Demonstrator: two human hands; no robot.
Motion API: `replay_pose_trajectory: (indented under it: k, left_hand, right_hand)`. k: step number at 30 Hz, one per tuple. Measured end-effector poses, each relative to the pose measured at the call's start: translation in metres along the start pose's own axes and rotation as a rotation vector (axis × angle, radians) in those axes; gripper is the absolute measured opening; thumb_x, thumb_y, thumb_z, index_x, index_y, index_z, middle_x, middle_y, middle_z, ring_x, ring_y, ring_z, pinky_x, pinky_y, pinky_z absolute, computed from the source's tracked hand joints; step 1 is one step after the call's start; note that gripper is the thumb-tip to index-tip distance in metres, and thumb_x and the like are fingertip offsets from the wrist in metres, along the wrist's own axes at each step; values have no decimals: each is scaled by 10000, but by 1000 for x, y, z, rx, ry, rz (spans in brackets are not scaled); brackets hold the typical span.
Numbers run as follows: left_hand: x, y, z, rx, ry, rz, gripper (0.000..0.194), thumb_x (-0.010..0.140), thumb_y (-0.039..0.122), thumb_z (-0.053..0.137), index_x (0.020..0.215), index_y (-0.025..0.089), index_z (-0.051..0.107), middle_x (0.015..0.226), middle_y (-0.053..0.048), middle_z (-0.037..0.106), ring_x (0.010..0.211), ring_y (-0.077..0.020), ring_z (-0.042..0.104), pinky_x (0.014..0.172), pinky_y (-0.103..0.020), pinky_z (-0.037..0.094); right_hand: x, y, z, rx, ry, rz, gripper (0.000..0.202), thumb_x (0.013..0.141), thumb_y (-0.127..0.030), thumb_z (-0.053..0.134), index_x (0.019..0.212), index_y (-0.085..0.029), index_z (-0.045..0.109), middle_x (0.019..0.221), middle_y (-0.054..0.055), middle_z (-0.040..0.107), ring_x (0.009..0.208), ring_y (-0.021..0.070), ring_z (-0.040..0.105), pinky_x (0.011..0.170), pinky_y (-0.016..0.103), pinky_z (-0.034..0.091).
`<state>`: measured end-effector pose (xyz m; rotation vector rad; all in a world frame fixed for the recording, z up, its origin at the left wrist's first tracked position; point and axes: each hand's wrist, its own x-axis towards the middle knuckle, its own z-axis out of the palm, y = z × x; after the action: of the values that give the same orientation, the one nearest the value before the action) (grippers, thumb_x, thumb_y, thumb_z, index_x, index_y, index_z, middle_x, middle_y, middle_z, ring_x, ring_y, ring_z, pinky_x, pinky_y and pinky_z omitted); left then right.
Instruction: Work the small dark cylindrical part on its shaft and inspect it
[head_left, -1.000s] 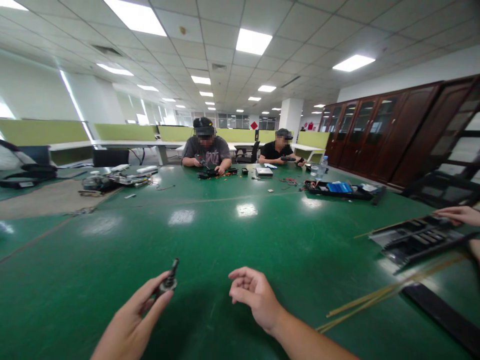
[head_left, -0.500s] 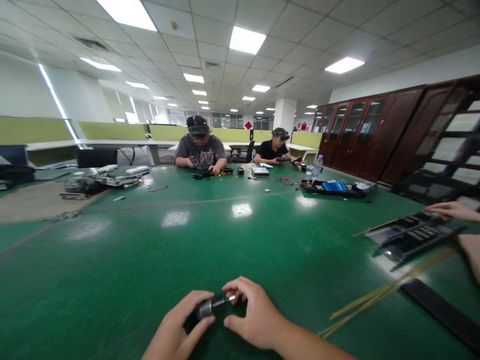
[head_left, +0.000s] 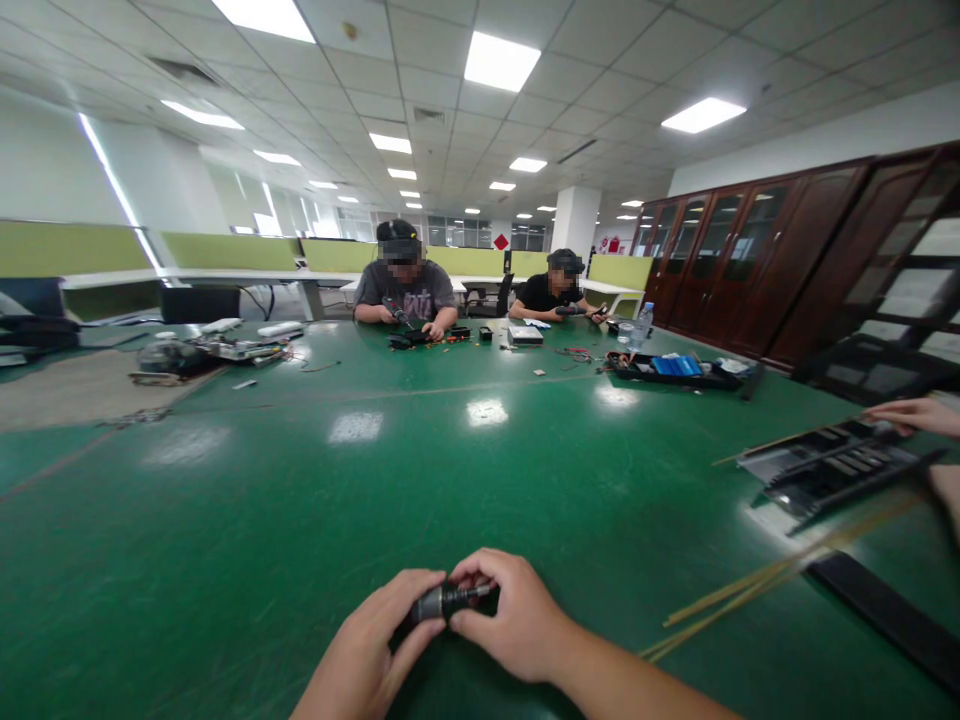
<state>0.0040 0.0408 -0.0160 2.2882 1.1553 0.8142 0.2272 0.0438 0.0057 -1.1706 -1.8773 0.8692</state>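
Low in the view, above the green table (head_left: 300, 520), is a dark cylindrical tool (head_left: 429, 605) with a grey metal collar and a narrower, ribbed shaft. It lies nearly level, its thin bright tip pointing right. My left hand (head_left: 379, 630) is closed around its thick body, thumb below and fingers above. My right hand (head_left: 517, 615) curls round the narrow end, with the thumb close to the collar and the fingers over the shaft. Part of the body and the tip's far side are hidden by my hands. I cannot make out the tool's exact kind.
To the right, a co-worker's hands (head_left: 911, 415) touch a black slotted metal frame (head_left: 832, 465). Thin yellow rods (head_left: 735, 595) and a long black bar (head_left: 885, 620) lie nearer. Two people sit across the table; a black tray (head_left: 675, 372) with blue items and a bottle (head_left: 643, 328) stand far right.
My right hand has closed in on the shaft, its thumb moving up from apart to beside the collar. The tool and both hands have shifted slightly right and up.
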Motion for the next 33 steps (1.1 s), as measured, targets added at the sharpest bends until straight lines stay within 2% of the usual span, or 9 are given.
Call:
replay_pose_trajectory:
  k: [11,25,33]
  left_hand:
    - [1,1,0,8,-1,-4,346,960,337,544,1296,333,461,1267,-20,584,1172,-170,562,1008,-275,474]
    - [1,0,1,61,22,-14,356,951,350,555,1298,326,480,1266,-37,598,1162,-190,585,1005,-304,492]
    - [3,7,-2,54,29,-3,336,951,344,552,1282,309,502,1236,-58,617,1132,-206,606,975,-311,513]
  right_hand:
    - [1,-4,-5,-19,-11,-28,155,767,-217,725,918,-250,732,838,-20,671,781,140,608,728,247,414]
    - [2,-4,-6,-5,-9,-24,138,773,-222,730,908,-244,748,821,-16,663,764,135,600,707,243,409]
    - [2,-5,-6,3,-7,-19,128,779,-239,727,904,-238,752,821,-8,663,754,140,601,705,247,420]
